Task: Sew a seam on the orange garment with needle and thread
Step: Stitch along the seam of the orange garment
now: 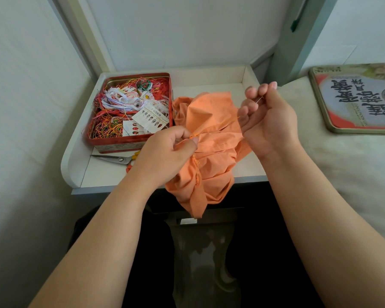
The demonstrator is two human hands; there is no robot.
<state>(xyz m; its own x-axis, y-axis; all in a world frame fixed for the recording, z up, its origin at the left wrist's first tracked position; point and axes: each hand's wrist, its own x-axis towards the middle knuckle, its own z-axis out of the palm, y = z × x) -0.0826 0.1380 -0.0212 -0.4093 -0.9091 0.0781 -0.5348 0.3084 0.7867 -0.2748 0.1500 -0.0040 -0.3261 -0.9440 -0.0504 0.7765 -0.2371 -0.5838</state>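
The orange garment [211, 138] lies crumpled on the white tray table [249, 172] and hangs over its front edge. My left hand [165, 152] pinches a fold of the cloth at the seam. My right hand [269, 121] is raised to the right of the garment and pinches a thin needle [259, 100] between thumb and fingers. An orange thread [218, 126] runs taut from the pinched seam up to my right hand.
A red tin [129, 142] full of tangled coloured threads and needle cards sits at the table's left. Scissors [118, 160] with orange handles lie in front of it. The tin's lid [353, 101] rests on the bed at right. Walls close in left and behind.
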